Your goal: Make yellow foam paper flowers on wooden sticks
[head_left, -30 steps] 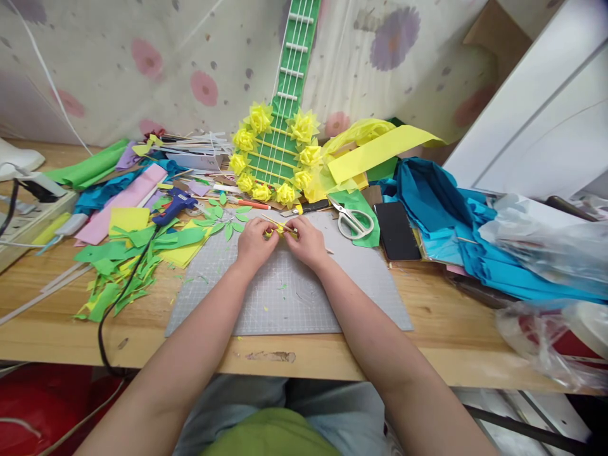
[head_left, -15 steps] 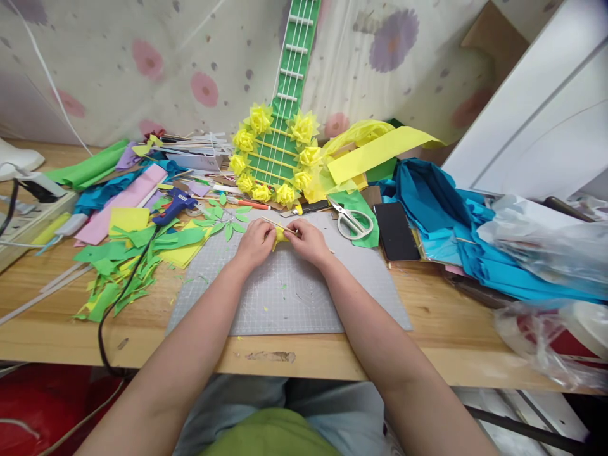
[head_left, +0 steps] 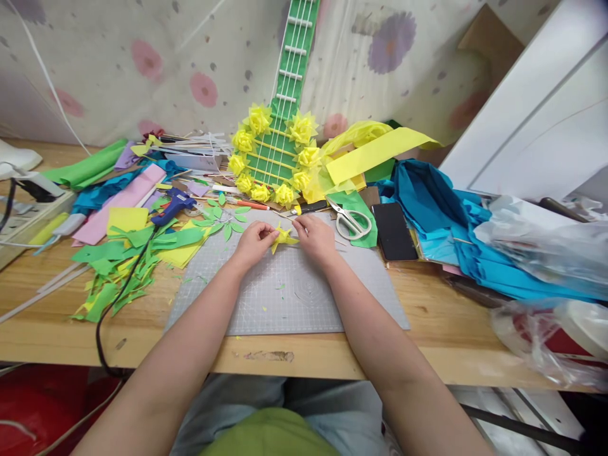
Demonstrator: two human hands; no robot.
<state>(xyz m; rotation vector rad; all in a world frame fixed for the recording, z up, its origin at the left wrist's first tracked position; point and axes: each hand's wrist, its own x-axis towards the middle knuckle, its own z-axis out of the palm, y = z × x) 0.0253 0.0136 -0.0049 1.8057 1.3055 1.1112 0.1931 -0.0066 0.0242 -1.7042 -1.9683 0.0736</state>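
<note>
Above the grey cutting mat (head_left: 285, 297), my left hand (head_left: 256, 242) pinches the left side of a small yellow paper flower (head_left: 284, 237) with pointed petals. Just right of the flower is my right hand (head_left: 314, 237), its fingers closed together around a thin stick that is partly hidden. Behind my hands stands a green paper guitar (head_left: 278, 145) with white strings and several yellow flowers (head_left: 303, 128) around its body. Green paper leaves (head_left: 227, 221) lie to the left of my left hand.
White-handled scissors (head_left: 352, 223) and a black phone (head_left: 394, 232) lie right of the mat. A blue glue gun (head_left: 175, 206) rests among green scraps (head_left: 107, 269) at left, its cable running to the front edge. Blue paper (head_left: 427, 196) is piled at right.
The yellow flower has come into fuller view, its petals spread between my hands. My right hand has shifted slightly right, away from my left.
</note>
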